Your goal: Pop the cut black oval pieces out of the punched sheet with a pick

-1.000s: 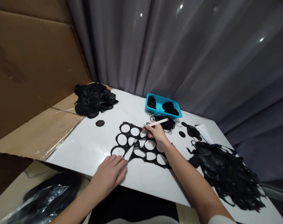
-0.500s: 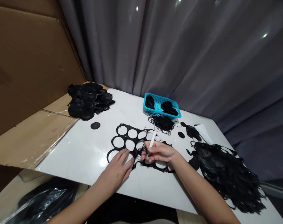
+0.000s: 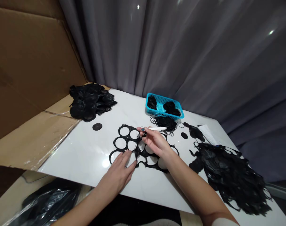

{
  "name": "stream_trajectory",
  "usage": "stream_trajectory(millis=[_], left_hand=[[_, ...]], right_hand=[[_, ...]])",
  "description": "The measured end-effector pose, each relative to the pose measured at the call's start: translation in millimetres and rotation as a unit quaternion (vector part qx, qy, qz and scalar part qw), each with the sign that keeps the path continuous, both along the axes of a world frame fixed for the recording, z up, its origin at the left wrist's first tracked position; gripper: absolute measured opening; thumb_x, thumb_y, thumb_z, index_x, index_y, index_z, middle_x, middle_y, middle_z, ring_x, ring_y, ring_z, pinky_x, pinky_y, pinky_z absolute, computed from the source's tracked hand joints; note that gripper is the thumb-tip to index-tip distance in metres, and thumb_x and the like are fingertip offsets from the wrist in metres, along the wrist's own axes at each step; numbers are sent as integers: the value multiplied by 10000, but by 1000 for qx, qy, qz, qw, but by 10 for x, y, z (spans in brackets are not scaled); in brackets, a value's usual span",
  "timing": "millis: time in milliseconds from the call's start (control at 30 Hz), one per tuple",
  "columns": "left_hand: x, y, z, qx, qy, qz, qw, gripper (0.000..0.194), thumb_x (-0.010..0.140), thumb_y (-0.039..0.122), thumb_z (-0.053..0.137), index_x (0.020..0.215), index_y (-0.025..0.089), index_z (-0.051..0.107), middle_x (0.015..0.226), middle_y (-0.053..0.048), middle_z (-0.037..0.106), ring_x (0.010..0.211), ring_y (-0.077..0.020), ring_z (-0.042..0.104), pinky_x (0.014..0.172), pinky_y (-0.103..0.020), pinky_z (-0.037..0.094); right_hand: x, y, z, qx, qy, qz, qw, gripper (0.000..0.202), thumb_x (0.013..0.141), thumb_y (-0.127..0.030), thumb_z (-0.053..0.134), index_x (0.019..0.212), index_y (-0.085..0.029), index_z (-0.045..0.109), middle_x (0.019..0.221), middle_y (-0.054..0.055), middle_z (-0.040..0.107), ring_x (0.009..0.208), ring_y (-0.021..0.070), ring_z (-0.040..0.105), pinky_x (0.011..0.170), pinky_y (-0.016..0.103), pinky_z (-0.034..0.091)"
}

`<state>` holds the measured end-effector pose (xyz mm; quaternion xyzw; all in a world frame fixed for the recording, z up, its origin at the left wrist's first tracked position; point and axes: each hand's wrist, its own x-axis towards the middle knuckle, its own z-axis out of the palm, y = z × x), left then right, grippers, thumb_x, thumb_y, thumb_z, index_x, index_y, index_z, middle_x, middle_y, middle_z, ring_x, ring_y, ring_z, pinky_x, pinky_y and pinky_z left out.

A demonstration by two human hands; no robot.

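Observation:
A black sheet with rows of round holes (image 3: 127, 138) lies flat on the white table (image 3: 91, 157). My left hand (image 3: 120, 168) rests on its lower left part, fingers stretched out over the holes. Above the sheet's upper middle, my right hand (image 3: 153, 138) is closed on a slim white tool (image 3: 157, 128) with a bluish tip pointing left. Some thin black rings hang at its fingertips. Just behind that hand is a loose pile of thin black rings (image 3: 165, 122), against the front of a blue basket (image 3: 180, 115) holding black bundles.
A black heap (image 3: 90, 102) lies at the back left, near a black disc (image 3: 97, 126) and cardboard (image 3: 34, 135). On the right are another disc (image 3: 184, 135), white paper (image 3: 209, 135) and a large black pile (image 3: 232, 175). Grey curtain (image 3: 157, 47) hangs behind.
My right hand has moved up and slightly left over the sheet, and the white tool has tipped from steep to nearly level. My left hand has stayed almost in place.

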<state>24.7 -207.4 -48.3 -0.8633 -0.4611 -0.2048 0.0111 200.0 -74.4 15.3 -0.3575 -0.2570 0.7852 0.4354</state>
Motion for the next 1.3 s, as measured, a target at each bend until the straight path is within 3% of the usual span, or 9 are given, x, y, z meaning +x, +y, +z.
stream_trajectory(millis=[133, 300, 400, 500, 633, 933, 1100, 1200, 1300], left_hand=[[-7, -8, -23, -6, 7, -6, 1000, 487, 820, 20, 556, 1272, 200, 567, 1465, -200, 460, 1345, -385, 483, 1036, -559, 485], [-5, -22, -3, -4, 36, -14, 999, 481, 828, 57, 588, 1283, 212, 561, 1450, -199, 485, 1349, -392, 482, 1052, -576, 466], [-15, -26, 44, 2, 34, -15, 999, 389, 885, 97, 554, 1258, 208, 579, 1404, -191, 527, 1340, -368, 497, 1062, -556, 468], [-37, -32, 84, -13, 21, -1, 1000, 332, 928, 140, 522, 1254, 182, 572, 1394, -184, 542, 1343, -339, 495, 1086, -522, 460], [-70, -40, 97, -26, 21, -2, 999, 306, 937, 185, 532, 1240, 153, 566, 1419, -178, 541, 1352, -335, 483, 1099, -506, 453], [-97, -23, 64, -27, 32, -5, 999, 310, 935, 212, 541, 1241, 170, 564, 1431, -136, 554, 1375, -325, 463, 1118, -506, 434], [-101, -26, 50, -26, 32, -6, 999, 323, 943, 211, 530, 1263, 175, 560, 1455, -129, 535, 1410, -322, 425, 1142, -511, 407], [-111, -18, 68, -34, 21, -12, 999, 326, 936, 197, 536, 1259, 169, 567, 1452, -132, 534, 1417, -327, 414, 1145, -510, 402], [-125, 9, 89, -35, 10, -23, 999, 323, 924, 186, 548, 1244, 164, 580, 1397, -136, 575, 1397, -333, 439, 1134, -509, 416]], right_hand=[[156, 11, 149, 7, -21, 12, 1000, 201, 698, -210, 844, 760, -164, 658, 1003, 95, 738, 691, 104, 628, 508, 170, 526], [235, 108, 275, 121, -60, -72, 988, 280, 699, -271, 857, 712, -198, 588, 943, 52, 735, 651, 85, 588, 547, 181, 513], [132, 73, 166, 206, -162, 0, 965, 312, 730, -366, 828, 705, -201, 564, 862, 39, 729, 692, 114, 615, 636, 229, 515], [16, -56, -70, 281, -291, 129, 905, 265, 791, -393, 748, 724, -200, 578, 725, 1, 664, 675, 140, 589, 641, 259, 466], [12, -221, -321, 333, -406, 165, 835, 233, 825, -346, 680, 711, -209, 530, 671, -35, 587, 654, 137, 527, 620, 252, 394], [55, -319, -430, 353, -402, 151, 831, 149, 857, -300, 649, 767, -210, 572, 825, -10, 693, 763, 160, 606, 723, 274, 437], [36, -351, -440, 398, -420, 141, 803, 144, 886, -245, 634, 765, -212, 564, 840, -8, 695, 812, 168, 630, 785, 289, 453], [39, -444, -450, 486, -448, 144, 737, 131, 938, -215, 575, 808, -208, 567, 879, 24, 687, 848, 179, 612, 793, 296, 455], [42, -454, -443, 601, -493, 173, 605, 102, 963, -184, 512, 884, -199, 575, 929, 81, 677, 902, 222, 574, 790, 330, 450]])
